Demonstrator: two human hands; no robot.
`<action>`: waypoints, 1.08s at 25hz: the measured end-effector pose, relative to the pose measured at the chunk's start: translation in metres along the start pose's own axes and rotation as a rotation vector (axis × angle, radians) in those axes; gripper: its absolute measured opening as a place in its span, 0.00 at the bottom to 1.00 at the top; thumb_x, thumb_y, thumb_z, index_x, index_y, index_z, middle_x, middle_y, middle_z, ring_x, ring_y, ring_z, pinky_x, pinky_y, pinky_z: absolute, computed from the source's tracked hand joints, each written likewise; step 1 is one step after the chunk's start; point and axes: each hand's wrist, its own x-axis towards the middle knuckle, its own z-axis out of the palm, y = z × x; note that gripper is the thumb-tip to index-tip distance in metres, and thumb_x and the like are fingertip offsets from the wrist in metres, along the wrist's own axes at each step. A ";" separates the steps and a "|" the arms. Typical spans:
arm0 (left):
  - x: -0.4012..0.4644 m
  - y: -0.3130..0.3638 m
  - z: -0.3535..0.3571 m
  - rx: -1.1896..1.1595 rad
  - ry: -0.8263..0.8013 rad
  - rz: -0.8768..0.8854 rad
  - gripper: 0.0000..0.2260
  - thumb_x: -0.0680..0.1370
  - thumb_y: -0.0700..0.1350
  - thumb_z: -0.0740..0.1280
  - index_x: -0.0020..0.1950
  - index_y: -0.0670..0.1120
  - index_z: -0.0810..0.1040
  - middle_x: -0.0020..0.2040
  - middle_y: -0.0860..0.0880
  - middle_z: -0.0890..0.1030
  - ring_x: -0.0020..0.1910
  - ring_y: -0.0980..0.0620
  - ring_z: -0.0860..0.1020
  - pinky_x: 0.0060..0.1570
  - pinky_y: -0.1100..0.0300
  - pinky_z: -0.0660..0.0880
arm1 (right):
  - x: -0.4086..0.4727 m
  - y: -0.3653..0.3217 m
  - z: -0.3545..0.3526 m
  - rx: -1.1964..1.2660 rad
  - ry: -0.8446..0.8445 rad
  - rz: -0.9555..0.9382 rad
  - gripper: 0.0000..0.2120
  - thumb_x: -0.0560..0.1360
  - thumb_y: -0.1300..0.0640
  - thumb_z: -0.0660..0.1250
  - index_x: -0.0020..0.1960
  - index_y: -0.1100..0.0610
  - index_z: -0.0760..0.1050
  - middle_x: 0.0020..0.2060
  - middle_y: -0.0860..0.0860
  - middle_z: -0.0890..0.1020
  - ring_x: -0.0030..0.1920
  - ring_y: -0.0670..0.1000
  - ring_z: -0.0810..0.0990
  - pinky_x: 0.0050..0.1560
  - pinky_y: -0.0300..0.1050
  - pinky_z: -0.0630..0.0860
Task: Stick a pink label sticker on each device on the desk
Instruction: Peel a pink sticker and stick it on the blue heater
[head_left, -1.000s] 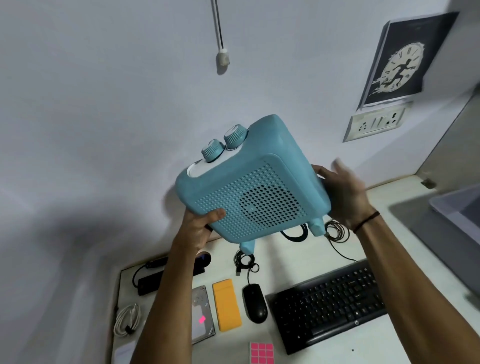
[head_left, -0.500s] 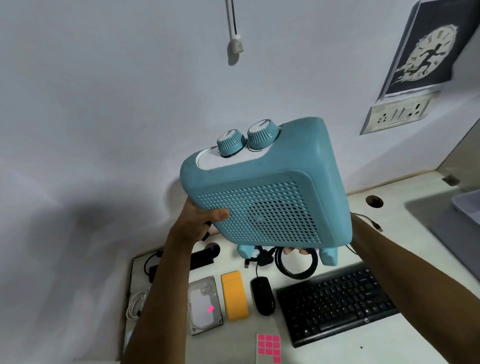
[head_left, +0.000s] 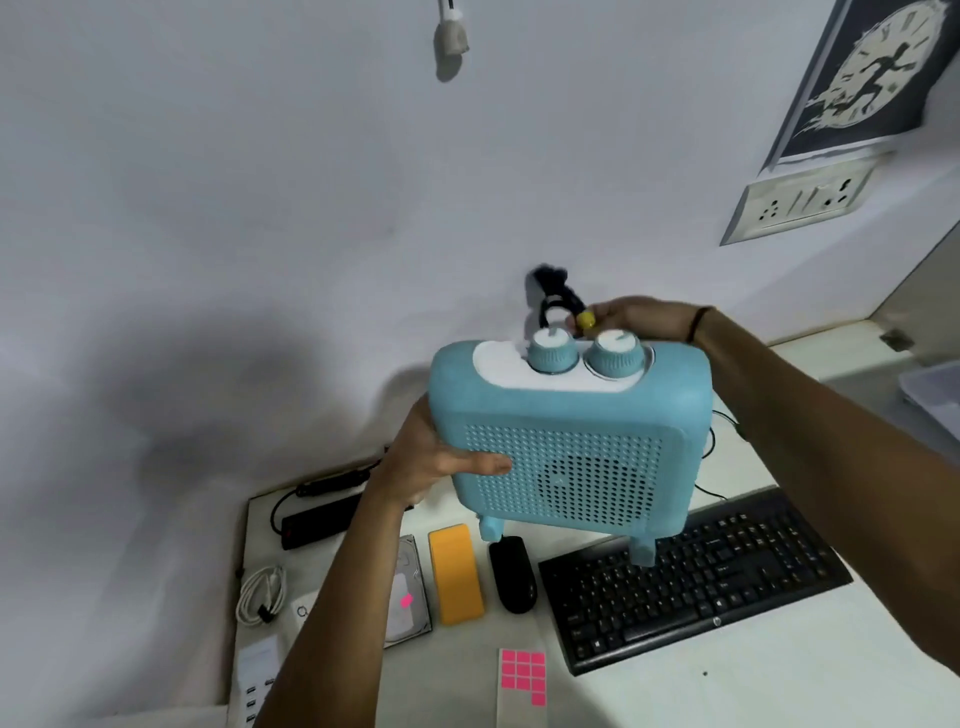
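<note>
I hold a blue fan heater with two knobs above the desk, roughly upright, its grille facing me. My left hand grips its left side, thumb on the grille. My right hand is behind the top and pinches the heater's bundled black cord, which has a yellow bit at my fingertips. A sheet of pink label stickers lies at the desk's front. The hard drive bears a pink sticker. No sticker shows on the yellow device, black mouse or keyboard.
A black power strip, a coiled white cable and a white charger lie on the desk's left part. A wall socket and a clock poster are at the upper right. A grey tray sits at the right edge.
The heater has come down and turned upright over the keyboard. My right hand has left its underside for the back of the top and now pinches the cord.
</note>
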 end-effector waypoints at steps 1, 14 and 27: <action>0.003 -0.006 0.004 0.058 0.028 -0.029 0.36 0.59 0.38 0.85 0.65 0.43 0.78 0.60 0.41 0.84 0.60 0.40 0.82 0.60 0.38 0.78 | 0.007 -0.007 -0.009 -0.017 -0.058 -0.033 0.15 0.78 0.74 0.56 0.51 0.61 0.79 0.46 0.53 0.84 0.49 0.48 0.82 0.52 0.36 0.76; 0.116 -0.100 0.072 0.199 0.442 -0.168 0.46 0.48 0.54 0.88 0.62 0.58 0.72 0.56 0.59 0.82 0.57 0.61 0.80 0.58 0.54 0.81 | 0.063 0.018 -0.027 -1.021 0.126 -0.125 0.03 0.73 0.57 0.66 0.47 0.53 0.75 0.42 0.52 0.81 0.44 0.56 0.77 0.39 0.44 0.69; 0.133 -0.167 0.075 0.127 0.339 -0.230 0.48 0.53 0.40 0.88 0.68 0.50 0.70 0.60 0.56 0.81 0.60 0.58 0.80 0.58 0.56 0.81 | 0.119 0.054 -0.024 -0.958 0.089 -0.183 0.14 0.74 0.53 0.71 0.58 0.49 0.74 0.50 0.53 0.81 0.52 0.57 0.78 0.50 0.46 0.74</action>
